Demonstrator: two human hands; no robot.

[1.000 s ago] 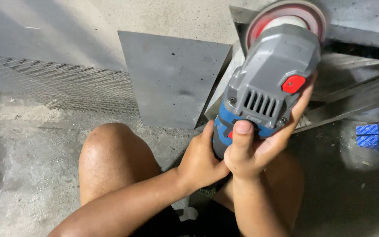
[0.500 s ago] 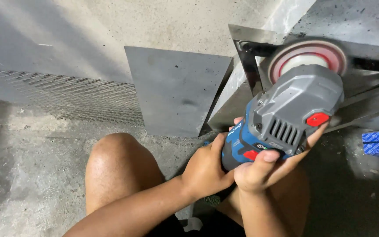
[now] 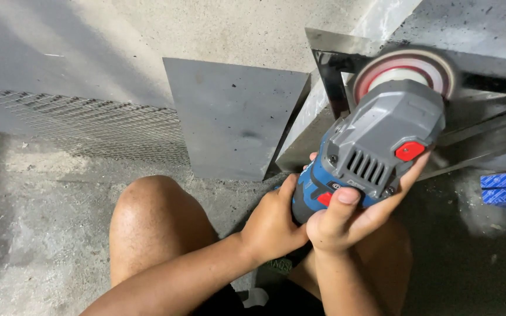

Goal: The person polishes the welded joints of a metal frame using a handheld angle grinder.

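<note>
Gripping the angle grinder (image 3: 376,155) with left hand (image 3: 273,225) and right hand (image 3: 346,219) clamped together, disc (image 3: 408,67) best kept flat on the steel frame (image 3: 329,64)

**Materials and surface finishes**

Angle grinder (image 3: 376,155): matt grey and blue plastic housing, glossy red plastic button. Disc (image 3: 408,70): rough abrasive face. Steel frame (image 3: 329,64): smooth, mirror-bright metal. Flat plate (image 3: 232,117): dull, matt grey metal. Mesh sheet (image 3: 89,126): expanded metal. Floor (image 3: 36,234): rough, dusty concrete.
</note>
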